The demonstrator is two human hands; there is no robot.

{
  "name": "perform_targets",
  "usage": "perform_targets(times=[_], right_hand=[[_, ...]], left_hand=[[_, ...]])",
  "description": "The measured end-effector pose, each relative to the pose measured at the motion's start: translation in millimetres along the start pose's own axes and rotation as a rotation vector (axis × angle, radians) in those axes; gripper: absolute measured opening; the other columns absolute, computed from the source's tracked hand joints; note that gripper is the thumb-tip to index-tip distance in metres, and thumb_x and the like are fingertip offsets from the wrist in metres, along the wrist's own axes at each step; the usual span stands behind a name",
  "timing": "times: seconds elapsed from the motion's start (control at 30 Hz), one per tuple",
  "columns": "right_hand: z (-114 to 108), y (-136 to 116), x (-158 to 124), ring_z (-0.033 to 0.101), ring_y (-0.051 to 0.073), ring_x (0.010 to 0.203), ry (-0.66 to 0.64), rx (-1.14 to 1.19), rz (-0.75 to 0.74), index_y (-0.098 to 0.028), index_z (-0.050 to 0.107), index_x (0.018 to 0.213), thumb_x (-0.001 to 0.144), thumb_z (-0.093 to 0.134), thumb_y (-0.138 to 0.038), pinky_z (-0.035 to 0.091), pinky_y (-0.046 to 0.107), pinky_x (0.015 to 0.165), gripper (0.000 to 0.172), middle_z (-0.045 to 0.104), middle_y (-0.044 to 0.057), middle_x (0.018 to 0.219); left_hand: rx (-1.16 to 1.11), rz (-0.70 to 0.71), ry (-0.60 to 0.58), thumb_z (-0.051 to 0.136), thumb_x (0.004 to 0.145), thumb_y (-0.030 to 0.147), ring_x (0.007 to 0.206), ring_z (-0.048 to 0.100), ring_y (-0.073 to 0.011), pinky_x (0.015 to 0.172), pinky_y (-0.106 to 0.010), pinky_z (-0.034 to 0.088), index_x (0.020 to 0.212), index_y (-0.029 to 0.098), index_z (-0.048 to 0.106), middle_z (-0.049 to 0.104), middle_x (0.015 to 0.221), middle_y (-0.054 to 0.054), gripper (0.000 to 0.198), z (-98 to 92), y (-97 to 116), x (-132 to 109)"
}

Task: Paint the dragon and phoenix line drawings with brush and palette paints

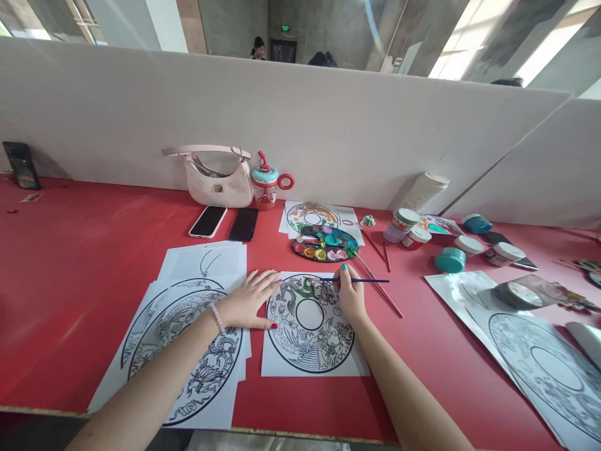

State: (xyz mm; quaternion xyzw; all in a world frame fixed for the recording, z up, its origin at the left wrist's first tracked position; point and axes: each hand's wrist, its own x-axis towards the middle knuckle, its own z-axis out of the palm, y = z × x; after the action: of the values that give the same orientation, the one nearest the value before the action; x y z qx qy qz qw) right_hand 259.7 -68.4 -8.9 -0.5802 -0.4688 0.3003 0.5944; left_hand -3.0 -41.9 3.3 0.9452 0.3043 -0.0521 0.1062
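Note:
A sheet with a circular line drawing (310, 351) lies in front of me, one patch near its top painted green. My right hand (350, 294) pinches a thin dark-blue paintbrush (370, 281), its tip over the green patch. My left hand (251, 300) lies flat with fingers spread across the left edge of that sheet and the neighbouring stack of printed drawings (206, 376). Just beyond the sheet sits a dark paint palette (310, 240) with several colours in its wells. A second brush with a reddish handle (385, 291) leans from the palette onto the table.
Behind the palette is a partly coloured drawing (291, 213). Two phones (209, 222), a pink handbag (220, 185) and a red-handled cup (265, 188) stand near the white partition (328, 131). Several paint jars (451, 260), a clear water container (521, 293) and another drawing (530, 351) are at right.

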Motion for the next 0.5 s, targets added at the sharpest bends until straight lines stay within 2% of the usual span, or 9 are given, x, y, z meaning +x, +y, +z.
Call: perform_targets(times=[0.5], right_hand=[[-0.3, -0.9, 0.2, 0.031, 0.009, 0.045, 0.034, 0.002, -0.005, -0.022, 0.037, 0.059, 0.084, 0.042, -0.063, 0.025, 0.023, 0.043, 0.049, 0.033, -0.006, 0.048]], left_hand=[[0.013, 0.000, -0.008, 0.030, 0.078, 0.083, 0.142, 0.009, -0.0344, 0.113, -0.052, 0.009, 0.149, 0.013, 0.016, 0.009, 0.155, -0.014, 0.100, 0.1, -0.2, -0.4]])
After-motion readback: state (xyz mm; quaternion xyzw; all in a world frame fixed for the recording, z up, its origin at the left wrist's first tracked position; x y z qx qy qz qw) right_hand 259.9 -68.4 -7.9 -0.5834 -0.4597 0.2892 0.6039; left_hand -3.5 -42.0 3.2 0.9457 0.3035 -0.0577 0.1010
